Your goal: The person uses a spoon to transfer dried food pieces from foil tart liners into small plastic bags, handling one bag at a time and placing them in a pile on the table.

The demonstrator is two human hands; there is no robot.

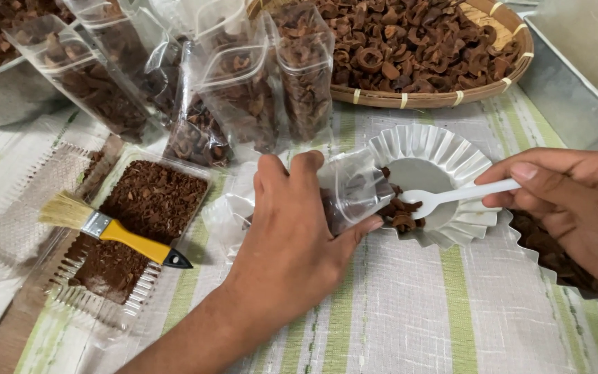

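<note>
Head view: left hand grips a clear pouch lying on the striped worktop, mouth at a fluted foil tray. Right hand pinches a white fork, tines on brown dried pieces at the pouch mouth. Yellow-handled brush rests on a crumb tray at left. Filled pouches and a basket behind.

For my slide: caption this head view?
Left hand steadies clear pouch; right hand forks dried brown pieces.

A yellow-handled brush rests on a crumb-filled tray.
</note>
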